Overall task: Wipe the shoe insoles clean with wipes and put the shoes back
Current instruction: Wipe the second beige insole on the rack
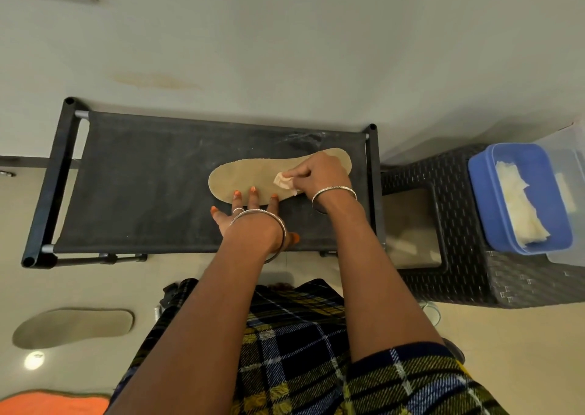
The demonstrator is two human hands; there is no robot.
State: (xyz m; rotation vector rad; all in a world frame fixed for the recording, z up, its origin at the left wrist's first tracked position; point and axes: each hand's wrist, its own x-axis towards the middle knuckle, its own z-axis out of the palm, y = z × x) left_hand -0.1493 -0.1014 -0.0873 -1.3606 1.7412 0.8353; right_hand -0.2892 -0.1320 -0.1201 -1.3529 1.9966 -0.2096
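We look down on a black fabric rack with a dark frame, standing against a pale wall on a light tiled floor. The fabric is dusty, with a whitish scuff near its far right corner. Just to the right of the rack stands a dark woven stool, and on it sits a blue box holding a stack of white wipes. A clear tub lies partly under the box. An orange mat shows at the lower left corner, and plaid cloth covers our lap.

One tan insole lies flat on the right half of the rack. A second insole lies on the floor to the left, well apart from the rack. A dark shape beside the plaid cloth may be a shoe, but we cannot tell.

Our left hand is spread flat, fingers straight, with the fingertips pressing on the near edge of the insole; it grasps nothing. Our right hand is curled round a crumpled wipe and holds it down on the insole near its middle. Each wrist wears a silver bangle.
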